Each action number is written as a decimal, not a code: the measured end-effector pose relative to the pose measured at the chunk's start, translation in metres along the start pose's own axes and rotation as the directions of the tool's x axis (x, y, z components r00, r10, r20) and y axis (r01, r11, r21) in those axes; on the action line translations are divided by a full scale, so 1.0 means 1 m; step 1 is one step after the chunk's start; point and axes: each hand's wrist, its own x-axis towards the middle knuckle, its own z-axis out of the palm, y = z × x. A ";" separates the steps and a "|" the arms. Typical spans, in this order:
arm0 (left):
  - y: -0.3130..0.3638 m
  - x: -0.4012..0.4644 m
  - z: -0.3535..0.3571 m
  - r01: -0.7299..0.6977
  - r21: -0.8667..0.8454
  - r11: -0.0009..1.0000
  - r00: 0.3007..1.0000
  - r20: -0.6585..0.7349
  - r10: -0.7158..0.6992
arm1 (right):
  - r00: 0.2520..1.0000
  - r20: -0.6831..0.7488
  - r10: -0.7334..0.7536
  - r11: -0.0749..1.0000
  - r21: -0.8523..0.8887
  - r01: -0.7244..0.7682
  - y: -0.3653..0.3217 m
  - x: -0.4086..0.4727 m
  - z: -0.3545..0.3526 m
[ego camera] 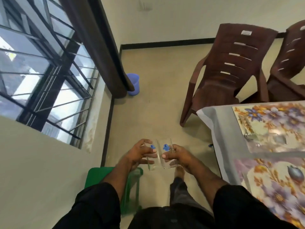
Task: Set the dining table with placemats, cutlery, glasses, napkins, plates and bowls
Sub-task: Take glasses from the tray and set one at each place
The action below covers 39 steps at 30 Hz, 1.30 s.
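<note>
Head view: a person stands on the tiled floor just left of the dining table [219, 129], carrying two clear glasses, each printed with a small blue motif. The left hand [140, 152] curls its fingers around the left glass [152, 157]; the right hand [177, 156] grips the right glass [166, 152]. The two tumblers are held side by side, touching or nearly so, in front of the body and clear of the table's near edge.

On the table, two floral placemats are already laid: the far placemat [270, 119] and the near placemat [272, 187], both over a pale cloth. Something shiny, possibly cutlery [250, 137], lies on the far placemat, though it is too blurred to confirm. No glasses, napkins, plates or bowls can be seen on the visible part of the table.

Judging from this, the setting is at an early stage: mats are down, the glasses are in transit, and most items are not yet placed. Two brown plastic chairs [231, 66] stand beyond the table's far end, and a green stool [95, 175] sits well left of the table, by the person's legs.
</note>
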 end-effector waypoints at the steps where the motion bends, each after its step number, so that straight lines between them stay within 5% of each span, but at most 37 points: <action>1: 0.015 0.018 0.001 -0.003 -0.015 1.000 1.000 -0.011 0.003 | 1.000 0.007 0.004 1.000 0.001 -0.004 -0.013 0.018 -0.011; 11: 0.179 0.173 0.009 -0.030 -0.143 0.989 0.995 -0.094 0.017 | 1.000 -0.002 0.016 0.998 -0.065 -0.016 -0.179 0.167 -0.122; 28: 0.509 0.502 -0.071 0.008 0.083 0.997 0.994 0.104 -0.016 | 0.974 -0.227 -0.004 0.994 0.102 0.027 -0.436 0.444 -0.225; 39: 0.702 0.726 0.005 0.010 0.167 0.986 0.994 0.107 -0.028 | 0.952 -0.305 -0.021 0.964 0.247 0.100 -0.566 0.611 -0.418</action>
